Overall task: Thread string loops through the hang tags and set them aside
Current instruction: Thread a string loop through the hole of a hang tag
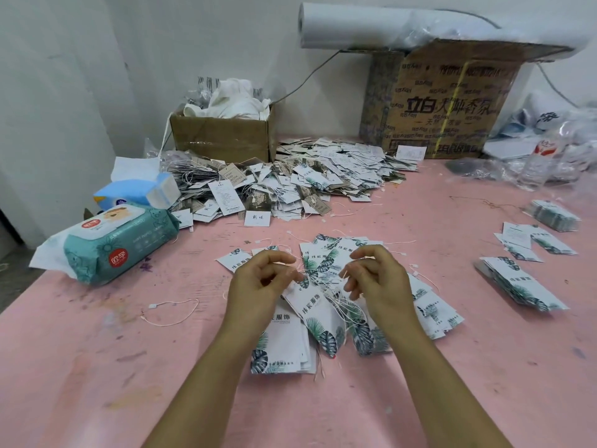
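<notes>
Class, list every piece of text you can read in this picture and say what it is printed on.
"玮辰服饰": on the leaf-print hang tags.
"立白": large, on the big cardboard box; the characters after it are blurred.
"欧孕": red badge on the green wipes pack.
Tags in the far pile: print too small to read.

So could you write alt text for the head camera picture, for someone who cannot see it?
A person's left hand and right hand pinch thin string over leaf-printed hang tags scattered on a pink table. Behind lie a big heap of tags, two cardboard boxes and a wet-wipes pack.
</notes>
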`<state>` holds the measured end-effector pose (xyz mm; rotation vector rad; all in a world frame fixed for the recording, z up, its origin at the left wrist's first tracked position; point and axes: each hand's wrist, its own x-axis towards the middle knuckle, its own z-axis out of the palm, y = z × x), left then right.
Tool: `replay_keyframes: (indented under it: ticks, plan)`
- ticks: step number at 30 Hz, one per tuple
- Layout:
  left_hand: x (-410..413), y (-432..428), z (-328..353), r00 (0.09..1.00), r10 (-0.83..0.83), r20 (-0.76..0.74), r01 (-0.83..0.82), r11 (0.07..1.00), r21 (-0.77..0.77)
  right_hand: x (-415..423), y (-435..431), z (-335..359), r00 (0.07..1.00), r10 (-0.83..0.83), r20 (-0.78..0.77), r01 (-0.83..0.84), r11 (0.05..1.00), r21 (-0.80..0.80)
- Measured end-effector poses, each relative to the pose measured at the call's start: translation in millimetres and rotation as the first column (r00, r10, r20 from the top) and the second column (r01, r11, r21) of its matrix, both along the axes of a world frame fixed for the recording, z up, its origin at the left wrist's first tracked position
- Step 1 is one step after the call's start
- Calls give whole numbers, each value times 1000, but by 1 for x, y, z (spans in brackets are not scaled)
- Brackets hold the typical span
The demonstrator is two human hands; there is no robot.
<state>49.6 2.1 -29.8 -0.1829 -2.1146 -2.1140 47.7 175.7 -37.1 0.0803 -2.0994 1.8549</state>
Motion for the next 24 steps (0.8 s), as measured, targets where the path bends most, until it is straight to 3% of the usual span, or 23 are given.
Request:
replay_keyframes:
  ticks: [4, 8, 15, 24]
  plan:
    - [1, 3, 0, 1000, 2, -11, -3, 999, -37, 4, -7, 6, 993, 111, -32, -114, 978, -174]
    - [3, 5, 1, 998, -8, -69, 2, 997, -82, 7, -12, 8, 985, 157, -70, -168, 963, -210]
    - [7, 7, 2, 973, -92, -213, 28, 957, -288, 9, -19, 6, 980, 186, -67, -189, 981, -46]
    - [7, 7, 0, 963, -129, -238, 35, 931, -364, 10, -21, 4, 980, 186, -67, -187, 982, -5]
